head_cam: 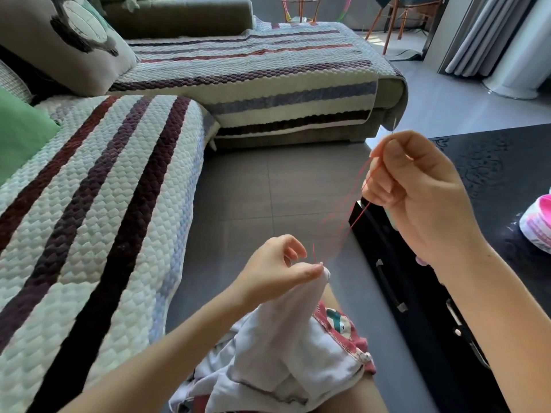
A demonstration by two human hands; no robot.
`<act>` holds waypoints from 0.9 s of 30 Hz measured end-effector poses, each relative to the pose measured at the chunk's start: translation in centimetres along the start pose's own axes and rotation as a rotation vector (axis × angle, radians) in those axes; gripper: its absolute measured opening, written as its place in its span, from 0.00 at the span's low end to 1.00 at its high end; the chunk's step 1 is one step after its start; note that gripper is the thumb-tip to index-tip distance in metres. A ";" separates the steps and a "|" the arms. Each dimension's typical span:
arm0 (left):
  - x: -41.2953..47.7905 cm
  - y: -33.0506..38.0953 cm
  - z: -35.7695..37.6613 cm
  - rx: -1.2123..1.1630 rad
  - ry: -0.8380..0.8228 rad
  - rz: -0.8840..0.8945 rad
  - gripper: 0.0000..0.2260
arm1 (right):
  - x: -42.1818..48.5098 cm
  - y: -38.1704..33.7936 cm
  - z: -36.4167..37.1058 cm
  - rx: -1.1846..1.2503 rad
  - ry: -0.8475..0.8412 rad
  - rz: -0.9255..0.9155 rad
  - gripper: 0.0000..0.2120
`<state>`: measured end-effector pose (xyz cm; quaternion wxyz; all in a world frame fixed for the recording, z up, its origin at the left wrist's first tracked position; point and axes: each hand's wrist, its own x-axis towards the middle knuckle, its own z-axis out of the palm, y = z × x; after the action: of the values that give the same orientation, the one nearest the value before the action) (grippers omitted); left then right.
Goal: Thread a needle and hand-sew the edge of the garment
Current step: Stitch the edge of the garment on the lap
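Observation:
A white garment [286, 350] with a red patterned part lies on my lap. My left hand [277, 269] pinches a raised corner of its edge between thumb and forefinger. Red thread [343, 222] runs from that corner up to my right hand [417, 192], which is lifted high and to the right. The right hand's curled fingers pinch the thread, and a thin needle [394, 125] pokes up above its fingertips. The thread hangs in a loose double strand between the two hands.
A sofa with a striped quilted cover [104, 204] fills the left and back. A black low table [489, 180] stands on the right, with a pink and white container [536, 225] on it. Grey tiled floor [268, 189] lies between.

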<state>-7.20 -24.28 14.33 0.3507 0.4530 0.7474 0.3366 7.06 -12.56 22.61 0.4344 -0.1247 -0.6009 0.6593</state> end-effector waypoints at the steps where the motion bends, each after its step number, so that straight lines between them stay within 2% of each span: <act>1: 0.3 0.1 0.1 -0.045 -0.031 -0.026 0.13 | 0.1 0.0 -0.2 0.034 0.003 0.007 0.09; 3: 0.5 0.3 0.4 -0.122 -0.128 -0.040 0.10 | 0.2 -0.1 -0.6 0.057 0.002 0.020 0.10; 6: 0.6 0.5 0.6 -0.185 -0.183 -0.009 0.08 | 0.6 -0.1 -1.3 0.009 0.021 0.055 0.10; 11: 0.6 0.2 0.3 -0.247 -0.190 -0.041 0.07 | 1.9 1.0 -3.8 -0.304 0.362 0.224 0.11; 12: 0.6 -0.1 0.0 -0.274 -0.194 -0.059 0.07 | 2.2 1.6 -4.9 -0.248 0.411 0.299 0.11; 16: -0.2 -1.7 -2.0 -0.401 -0.222 -0.135 0.13 | 3.5 5.3 -9.7 0.400 0.663 0.630 0.15; 18: -0.9 -2.5 -2.9 -0.416 -0.207 -0.164 0.09 | 3.6 8.1 -12.4 0.644 0.791 0.646 0.16; 19: -1.4 -2.9 -3.3 -0.428 -0.196 -0.185 0.06 | 3.3 9.7 -13.7 0.648 0.829 0.628 0.17; 20: -1.9 -3.2 -3.7 -0.442 -0.188 -0.205 0.05 | 3.0 11.1 -14.9 0.546 0.867 0.603 0.16; 22: -2.8 -3.6 -4.2 -0.474 -0.190 -0.244 0.05 | 1.9 13.7 -16.2 0.120 0.947 0.589 0.16; 23: -3.1 -3.7 -4.4 -0.493 -0.195 -0.256 0.05 | 1.3 14.6 -15.8 -0.132 0.920 0.603 0.15; 24: -3.4 -3.8 -4.4 -0.504 -0.202 -0.256 0.05 | 0.5 15.2 -14.9 -0.340 0.820 0.607 0.14; 26: -3.6 -3.6 -4.6 -0.506 -0.213 -0.252 0.05 | -0.7 15.7 -11.4 -0.604 0.455 0.548 0.08; 27: -3.6 -3.5 -4.6 -0.498 -0.222 -0.254 0.04 | -1.6 15.6 -9.3 -0.627 0.248 0.512 0.04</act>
<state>-11.30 -29.73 14.67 0.5698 0.2902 0.6496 0.4112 7.80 -5.77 5.75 0.2665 -0.4745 -0.6652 0.5112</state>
